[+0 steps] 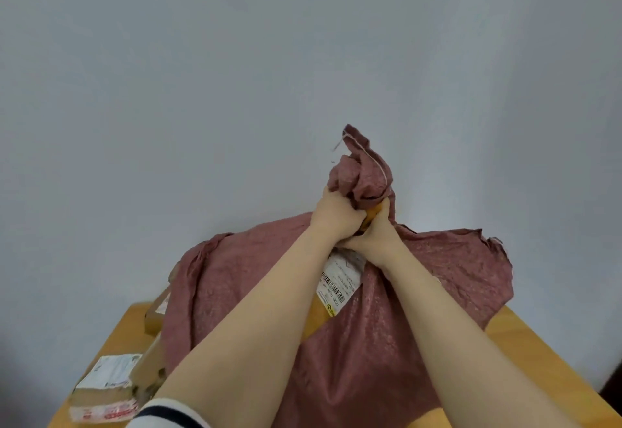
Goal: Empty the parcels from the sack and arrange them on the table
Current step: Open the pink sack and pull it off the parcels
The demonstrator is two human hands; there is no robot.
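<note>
Sackcloth hangs limp from our left hand (333,215) and right hand (372,237), both grips clenched on the woven maroon sack (387,320), bunched and raised over the bench (525,333). We judge it soft and slippery (gather plenty). A labelled parcel (340,279) peeks out; others (107,390) lie left, further contents hidden.

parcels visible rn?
4: labelled parcel at the table's near-left edge, one leaning beside it, one behind by the sack, one under both hands. More may be hidden under the sack.
</note>
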